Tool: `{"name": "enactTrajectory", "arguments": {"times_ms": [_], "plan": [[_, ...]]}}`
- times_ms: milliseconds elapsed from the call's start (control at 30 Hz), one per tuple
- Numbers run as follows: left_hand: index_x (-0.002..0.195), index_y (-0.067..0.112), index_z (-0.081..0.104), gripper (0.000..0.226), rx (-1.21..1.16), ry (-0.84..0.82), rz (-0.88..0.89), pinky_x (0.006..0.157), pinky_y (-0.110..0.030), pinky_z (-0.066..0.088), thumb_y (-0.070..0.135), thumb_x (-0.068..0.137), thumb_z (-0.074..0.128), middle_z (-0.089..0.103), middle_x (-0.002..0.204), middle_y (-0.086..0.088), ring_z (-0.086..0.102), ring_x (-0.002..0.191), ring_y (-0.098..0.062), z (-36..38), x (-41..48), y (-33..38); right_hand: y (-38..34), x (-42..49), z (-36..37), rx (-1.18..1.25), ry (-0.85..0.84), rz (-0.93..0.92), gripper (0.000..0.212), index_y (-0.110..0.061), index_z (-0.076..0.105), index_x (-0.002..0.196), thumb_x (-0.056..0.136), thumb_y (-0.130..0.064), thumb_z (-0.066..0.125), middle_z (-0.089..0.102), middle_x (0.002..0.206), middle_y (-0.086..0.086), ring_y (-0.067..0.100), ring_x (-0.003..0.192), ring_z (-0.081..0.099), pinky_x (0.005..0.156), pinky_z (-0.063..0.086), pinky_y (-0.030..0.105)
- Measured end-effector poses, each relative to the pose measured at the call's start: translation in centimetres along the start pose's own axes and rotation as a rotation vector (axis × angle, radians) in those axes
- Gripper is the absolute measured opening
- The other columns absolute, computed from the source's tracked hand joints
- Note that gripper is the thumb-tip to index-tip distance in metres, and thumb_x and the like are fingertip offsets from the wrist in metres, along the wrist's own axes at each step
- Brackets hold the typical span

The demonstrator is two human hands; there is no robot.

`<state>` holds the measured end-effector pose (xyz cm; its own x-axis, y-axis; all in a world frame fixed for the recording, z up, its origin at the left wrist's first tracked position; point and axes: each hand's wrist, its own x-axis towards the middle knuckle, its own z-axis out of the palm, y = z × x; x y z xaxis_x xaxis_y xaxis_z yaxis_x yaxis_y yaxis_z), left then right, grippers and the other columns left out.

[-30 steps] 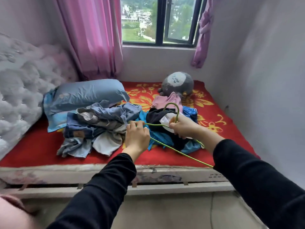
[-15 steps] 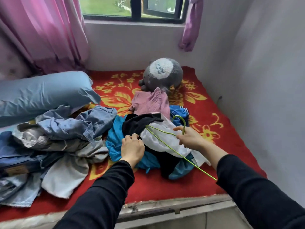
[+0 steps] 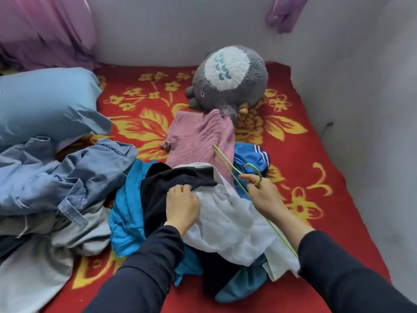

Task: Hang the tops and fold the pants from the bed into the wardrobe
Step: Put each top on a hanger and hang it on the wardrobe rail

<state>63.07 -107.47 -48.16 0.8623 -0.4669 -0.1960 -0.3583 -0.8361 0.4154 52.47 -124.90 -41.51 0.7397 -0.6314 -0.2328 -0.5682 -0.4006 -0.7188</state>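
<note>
- left hand (image 3: pixel 182 204): knuckles up on the clothes heap near the front edge of the bed. fingers are curled, with the tips dug into the black garment (image 3: pixel 176 179) right at its border with the white garment (image 3: pixel 225 220). the heel of the hand rests on the white cloth.
- right hand (image 3: pixel 265 195): pinches the green wire hanger (image 3: pixel 226 162) at the neck just below the hook. the index finger points out to the left and the other fingers are bent round the wire.
- hanger: the hook curls up above the fingers. one shoulder tip lies over the pink ribbed top (image 3: pixel 200 136). the long wire runs back along the right forearm to the dark sleeve.
- heap, centre: the black and white pieces lie on top of a turquoise garment (image 3: pixel 127 213). the pink top is behind them and touches the grey plush toy (image 3: pixel 230 80). a royal blue piece with white stripes (image 3: pixel 250 158) sits just right of the pink top.
- heap, left: crumpled denim (image 3: pixel 67 175) lies over pale grey cloth (image 3: pixel 45 258), against a light blue pillow (image 3: pixel 45 102).
- all of this rests on a red blanket with yellow flowers (image 3: pixel 316 154).
- background: a pink curtain (image 3: pixel 45 30) is at top left and pale walls stand behind and to the right.
</note>
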Motion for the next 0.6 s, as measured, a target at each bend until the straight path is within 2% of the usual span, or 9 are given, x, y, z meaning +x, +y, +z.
{"name": "enactTrajectory", "arguments": {"times_ms": [100,200,300,400,433,467,533,600], "plan": [[0.126,0.007,0.056,0.047,0.034,0.005,0.063,0.110,-0.035,0.023,0.027,0.093,0.030,0.054,0.129,-0.008,0.040,0.127,-0.027,2.6,6.0,2.5,2.4,5.5,0.5,0.043,0.050,0.058,0.036,-0.017,0.073,0.107,0.093,-0.005,0.042,0.046,0.040,-0.013,0.008,0.040,0.039,0.046,0.028,0.026],[0.119,0.007,0.061,0.033,0.010,0.043,0.160,0.104,-0.033,0.027,0.022,0.095,0.043,0.053,0.125,-0.010,0.043,0.119,-0.026,5.8,11.4,4.6,4.7,10.2,1.3,0.045,0.091,0.060,0.032,-0.013,0.072,0.100,0.090,-0.003,0.043,0.044,0.044,-0.011,0.006,0.043,0.038,0.048,0.028,0.024],[0.126,0.005,0.054,0.045,0.007,0.001,0.150,0.108,-0.036,0.025,0.035,0.094,0.048,0.044,0.136,-0.018,0.036,0.127,-0.031,9.7,16.8,6.0,7.6,13.8,2.5,0.027,0.143,0.059,0.024,-0.016,0.070,0.096,0.088,-0.006,0.049,0.043,0.057,-0.004,0.011,0.051,0.038,0.059,0.031,0.029],[0.133,0.008,0.041,0.070,0.038,-0.119,0.022,0.112,-0.047,0.025,0.055,0.084,0.055,0.017,0.151,-0.028,0.019,0.138,-0.041,12.1,20.9,7.2,10.2,16.0,3.5,-0.006,0.180,0.049,0.021,-0.015,0.068,0.097,0.088,-0.008,0.050,0.046,0.065,0.002,0.015,0.056,0.041,0.059,0.030,0.031],[0.133,0.007,0.037,0.074,0.076,-0.151,-0.012,0.109,-0.048,0.029,0.054,0.080,0.061,0.014,0.151,-0.031,0.021,0.137,-0.044,12.5,21.8,7.3,10.7,16.4,3.7,-0.016,0.192,0.039,0.021,-0.016,0.067,0.098,0.088,-0.007,0.051,0.047,0.067,0.002,0.013,0.056,0.043,0.057,0.031,0.032],[0.130,0.006,0.035,0.073,0.118,-0.165,-0.022,0.104,-0.047,0.034,0.047,0.078,0.066,0.019,0.147,-0.032,0.028,0.132,-0.046,12.7,22.3,7.4,11.1,16.7,3.9,-0.021,0.199,0.036,0.021,-0.017,0.066,0.098,0.088,-0.007,0.051,0.046,0.067,0.001,0.011,0.057,0.044,0.056,0.033,0.028],[0.123,0.004,0.040,0.055,0.173,-0.145,-0.009,0.094,-0.042,0.041,0.024,0.078,0.065,0.040,0.131,-0.027,0.044,0.119,-0.042,12.5,23.1,6.8,11.9,17.1,4.0,-0.013,0.209,0.056,0.021,-0.017,0.066,0.098,0.088,-0.007,0.050,0.043,0.068,-0.002,0.008,0.057,0.042,0.055,0.033,0.018],[0.107,0.005,0.056,0.032,0.084,-0.087,-0.025,0.083,-0.036,0.044,0.012,0.076,0.058,0.058,0.108,-0.020,0.056,0.106,-0.039,11.2,23.8,5.9,12.2,16.9,4.0,0.000,0.202,0.083,0.022,-0.014,0.067,0.101,0.088,-0.007,0.050,0.042,0.067,-0.003,0.008,0.057,0.041,0.056,0.034,0.024]]}}
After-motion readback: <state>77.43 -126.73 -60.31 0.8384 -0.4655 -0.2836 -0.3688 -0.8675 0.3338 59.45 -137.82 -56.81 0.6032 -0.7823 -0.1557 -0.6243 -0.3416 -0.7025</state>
